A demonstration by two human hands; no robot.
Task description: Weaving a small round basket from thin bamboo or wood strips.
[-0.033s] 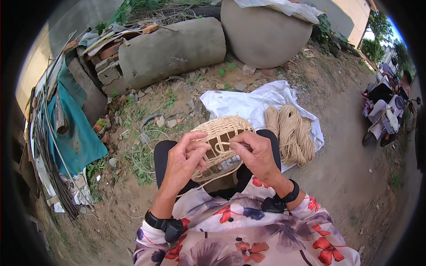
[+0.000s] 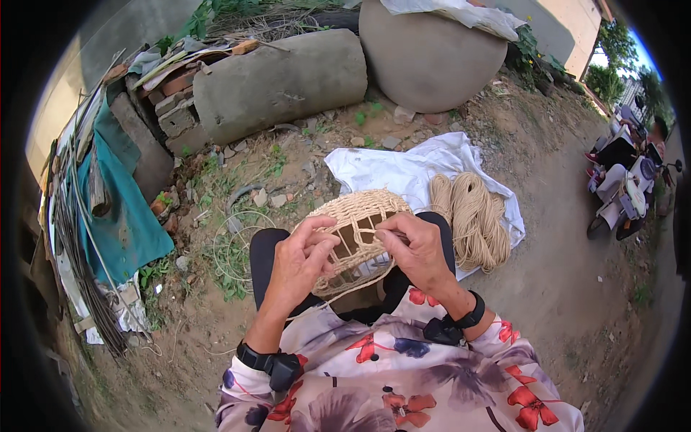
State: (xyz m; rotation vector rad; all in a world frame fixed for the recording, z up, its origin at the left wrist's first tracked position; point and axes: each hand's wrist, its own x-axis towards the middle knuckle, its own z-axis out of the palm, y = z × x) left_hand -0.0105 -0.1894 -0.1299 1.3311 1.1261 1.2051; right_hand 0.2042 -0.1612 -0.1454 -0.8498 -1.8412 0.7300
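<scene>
Outdoors on bare, stony dirt (image 2: pixel 568 288), large concrete cylinders (image 2: pixel 281 79) and a rounded concrete vessel (image 2: pixel 432 54) lie beyond a pile of bricks and teal sheeting (image 2: pixel 122 209); nearer, a white cloth (image 2: pixel 403 169) is spread on the ground, seemingly to keep a hank of tan cord (image 2: pixel 471 219) out of the dust. Over the person's lap sits a half-woven straw basket (image 2: pixel 360 216); the left hand (image 2: pixel 299 263) clasps its near rim to steady it, while the right hand (image 2: pixel 417 248) pinches a strand at the open lattice, fingers closed together on it.
</scene>
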